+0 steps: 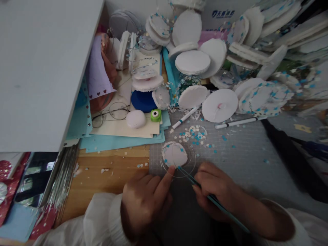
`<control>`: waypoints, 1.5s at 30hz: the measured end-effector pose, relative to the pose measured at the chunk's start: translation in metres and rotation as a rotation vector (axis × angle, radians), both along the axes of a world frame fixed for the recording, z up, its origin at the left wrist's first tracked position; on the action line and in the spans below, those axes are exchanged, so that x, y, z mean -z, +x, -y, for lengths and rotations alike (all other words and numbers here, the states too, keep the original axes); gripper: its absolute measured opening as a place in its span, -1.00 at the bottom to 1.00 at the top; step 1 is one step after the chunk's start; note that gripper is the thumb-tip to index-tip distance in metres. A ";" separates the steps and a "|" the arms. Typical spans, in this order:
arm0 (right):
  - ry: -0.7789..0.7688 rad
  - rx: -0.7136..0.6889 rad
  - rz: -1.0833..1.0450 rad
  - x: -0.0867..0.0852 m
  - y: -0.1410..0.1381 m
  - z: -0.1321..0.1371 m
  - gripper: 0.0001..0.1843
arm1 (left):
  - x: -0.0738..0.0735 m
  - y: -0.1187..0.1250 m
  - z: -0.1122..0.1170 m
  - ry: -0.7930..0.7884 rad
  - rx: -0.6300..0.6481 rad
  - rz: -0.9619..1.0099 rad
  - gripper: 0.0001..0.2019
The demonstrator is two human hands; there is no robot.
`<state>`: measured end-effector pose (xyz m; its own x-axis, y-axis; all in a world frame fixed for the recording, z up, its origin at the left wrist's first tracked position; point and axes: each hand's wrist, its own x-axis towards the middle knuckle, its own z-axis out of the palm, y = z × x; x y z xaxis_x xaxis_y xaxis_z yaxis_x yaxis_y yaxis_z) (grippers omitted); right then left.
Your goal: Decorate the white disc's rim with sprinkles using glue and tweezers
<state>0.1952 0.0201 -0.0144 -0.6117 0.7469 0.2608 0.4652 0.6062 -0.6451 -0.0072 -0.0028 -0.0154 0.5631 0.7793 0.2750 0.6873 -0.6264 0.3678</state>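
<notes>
A small white disc (175, 154) lies on the grey cutting mat, with a few blue pieces along its edge and thin wire looped around it. My left hand (148, 200) stretches its index finger to the disc's lower edge; the other fingers are loosely curled, and I see nothing held in them. Wrapped round teal tweezers (214, 200), my right hand (215, 186) is closed. The tweezer tips reach the disc's lower right edge, by a small blue piece, close to my left fingertip. Just above the disc are scattered white and blue star-shaped bits (193, 134).
Many white discs (193, 61) with starry wire crowd the back. Two white pens (237, 123) lie before them. Left are a green craft punch (155, 115), a white case (135, 119), glasses (118, 111) and papers. A large white panel (43, 68) juts in at upper left.
</notes>
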 end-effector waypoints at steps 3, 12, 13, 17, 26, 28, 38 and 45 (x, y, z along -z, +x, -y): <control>0.001 0.005 0.007 -0.002 0.001 0.001 -0.69 | 0.001 -0.001 0.001 -0.012 0.001 -0.006 -0.65; 0.068 -0.037 0.044 0.002 0.005 0.002 -0.68 | 0.001 -0.001 0.001 -0.018 -0.002 0.004 -0.66; 0.067 -0.050 0.048 0.003 0.006 0.002 -0.69 | 0.001 -0.001 0.001 -0.017 -0.003 0.002 -0.66; 0.061 -0.094 0.075 0.007 0.011 0.004 -0.71 | 0.002 -0.002 0.000 -0.009 0.002 -0.007 -0.66; 0.091 -0.078 0.100 0.016 0.028 0.006 -0.79 | 0.002 -0.003 0.000 0.063 -0.012 -0.060 -0.66; 0.121 -0.058 0.043 0.015 0.030 0.004 -0.79 | 0.001 -0.002 0.002 0.092 -0.018 -0.058 -0.66; 0.227 -0.082 -0.092 0.008 0.024 -0.004 -0.89 | 0.000 0.001 0.004 0.166 -0.038 -0.090 -0.70; 0.294 -0.136 -0.020 0.006 0.027 -0.002 -0.92 | 0.002 0.002 0.007 0.162 -0.018 -0.116 -0.60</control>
